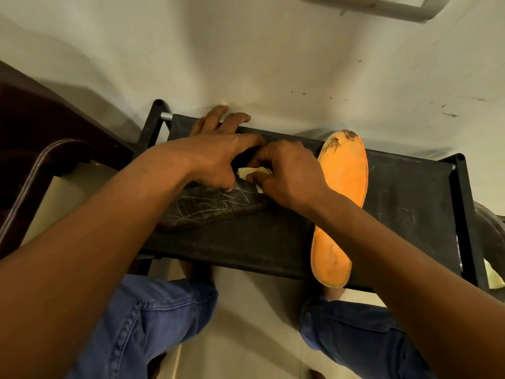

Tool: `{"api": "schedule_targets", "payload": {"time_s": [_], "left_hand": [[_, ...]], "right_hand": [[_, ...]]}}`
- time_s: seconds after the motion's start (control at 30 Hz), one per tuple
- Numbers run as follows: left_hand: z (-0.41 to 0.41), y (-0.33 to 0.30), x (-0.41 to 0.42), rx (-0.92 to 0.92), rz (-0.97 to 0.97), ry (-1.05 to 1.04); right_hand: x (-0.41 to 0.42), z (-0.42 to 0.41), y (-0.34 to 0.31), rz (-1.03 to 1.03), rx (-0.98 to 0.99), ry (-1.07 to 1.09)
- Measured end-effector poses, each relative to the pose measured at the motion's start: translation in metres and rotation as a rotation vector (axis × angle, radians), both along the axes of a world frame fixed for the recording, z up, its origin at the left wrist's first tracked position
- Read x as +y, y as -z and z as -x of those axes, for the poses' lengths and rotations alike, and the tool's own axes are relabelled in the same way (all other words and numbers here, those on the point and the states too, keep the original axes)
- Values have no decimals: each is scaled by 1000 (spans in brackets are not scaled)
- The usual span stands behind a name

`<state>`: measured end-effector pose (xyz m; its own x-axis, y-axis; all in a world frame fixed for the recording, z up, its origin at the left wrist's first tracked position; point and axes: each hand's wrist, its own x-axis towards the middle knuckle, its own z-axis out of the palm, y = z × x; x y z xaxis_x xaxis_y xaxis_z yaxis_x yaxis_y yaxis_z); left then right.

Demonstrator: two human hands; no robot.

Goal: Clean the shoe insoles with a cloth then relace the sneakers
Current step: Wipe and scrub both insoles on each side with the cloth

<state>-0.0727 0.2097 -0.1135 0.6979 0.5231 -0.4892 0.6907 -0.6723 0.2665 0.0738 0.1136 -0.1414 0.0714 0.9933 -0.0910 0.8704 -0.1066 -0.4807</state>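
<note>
A low black fabric-topped rack with a black metal tube frame [461, 203] stands against a plain off-white wall [246, 64] marked with small dark scuffs. Below it lies pale cream floor [246, 337]. At left is dark brown curved wooden furniture [41, 138], perhaps a chair. A white boxy fitting [382, 4] sits top right.

black rack [410, 192]; pale wall [246, 64]; dark wooden furniture [41, 127]; blue jeans [153, 318]
</note>
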Motion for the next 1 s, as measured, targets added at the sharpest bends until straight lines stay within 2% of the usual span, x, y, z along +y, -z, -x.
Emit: {"api": "schedule_targets", "payload": {"time_s": [0.17,0.3,0.5,0.6,0.8,0.9,1.0], "left_hand": [[-3,-2,-1,1,-26,14],[-2,-2,0,-6,-28,9],[-3,0,0,3,-64,23],[-1,1,0,13,-82,26],[-1,0,0,-13,-61,15],[-1,0,0,-24,-58,11],[0,-1,1,-23,-67,17]], "right_hand": [[-3,-1,-18,189,-130,-156],[-10,10,-11,91,-178,-100],[-8,22,5,-149,-96,82],[-1,23,5,-120,-67,46],[0,7,-9,165,-131,-114],[-4,11,-9,150,-133,-105],[-7,20,-5,44,-155,-47]]}}
